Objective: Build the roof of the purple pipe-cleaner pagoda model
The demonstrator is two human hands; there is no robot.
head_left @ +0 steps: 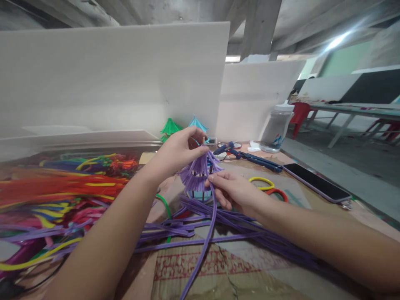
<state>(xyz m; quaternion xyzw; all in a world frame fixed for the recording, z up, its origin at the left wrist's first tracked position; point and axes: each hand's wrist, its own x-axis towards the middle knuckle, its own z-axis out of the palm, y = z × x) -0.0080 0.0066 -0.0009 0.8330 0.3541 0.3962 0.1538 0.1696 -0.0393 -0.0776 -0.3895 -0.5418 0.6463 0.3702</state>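
A small tiered tower of purple pipe cleaners (pixel 193 179) stands upright before me, its roofs fringed and dark posts showing beneath. My left hand (pixel 184 146) is closed at its peak, thumb and fingers pinching the top of the purple roof beside a pale stick end. With thumb and forefinger, my right hand (pixel 229 187) pinches a long purple pipe cleaner (pixel 210 233) at the tower's right side; its loose end trails down toward me. More purple pipe cleaners (pixel 237 221) lie in a loose bundle below both hands. My left fingers partly hide the peak.
Heaped colourful pipe cleaners (pixel 62 187) cover the left side. Behind the tower stand a green roof model (pixel 170 126) and a blue one (pixel 198 122). To the right are a glue gun (pixel 229 148), scissors (pixel 261 181), a phone (pixel 317 182) and a water bottle (pixel 277 127). White boards (pixel 118 79) rise behind.
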